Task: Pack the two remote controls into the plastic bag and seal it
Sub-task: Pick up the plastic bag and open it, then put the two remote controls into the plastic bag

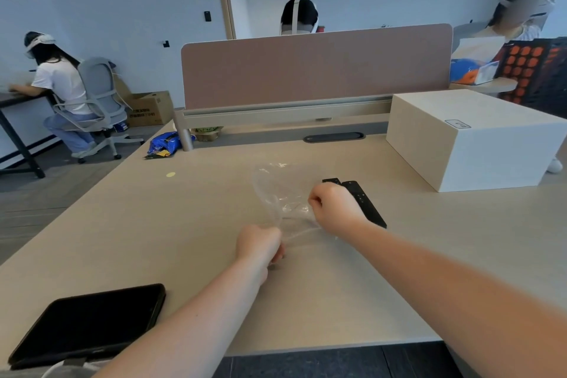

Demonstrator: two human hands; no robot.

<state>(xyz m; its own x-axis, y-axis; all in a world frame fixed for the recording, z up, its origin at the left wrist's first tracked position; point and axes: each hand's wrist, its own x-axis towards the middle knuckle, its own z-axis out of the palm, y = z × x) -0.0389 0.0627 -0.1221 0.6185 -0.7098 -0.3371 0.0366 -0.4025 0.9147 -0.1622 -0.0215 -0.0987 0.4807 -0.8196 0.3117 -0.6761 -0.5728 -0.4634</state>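
A clear plastic bag [277,190] lies crumpled on the beige desk [184,224] in the middle. My left hand [260,244] pinches its near edge. My right hand [334,204] grips the bag's right edge, fingers closed. Two black remote controls lie side by side on the desk just right of my right hand. One remote [365,204] shows most of its length. Only the far end of the other remote [331,181] peeks out behind my right hand. Both remotes are outside the bag.
A black tablet [92,322] lies at the desk's near left corner. A white box [472,144] stands at the right. A brown divider panel [316,67] closes the far edge. Snack packets [167,144] lie at the far left. Other people sit beyond.
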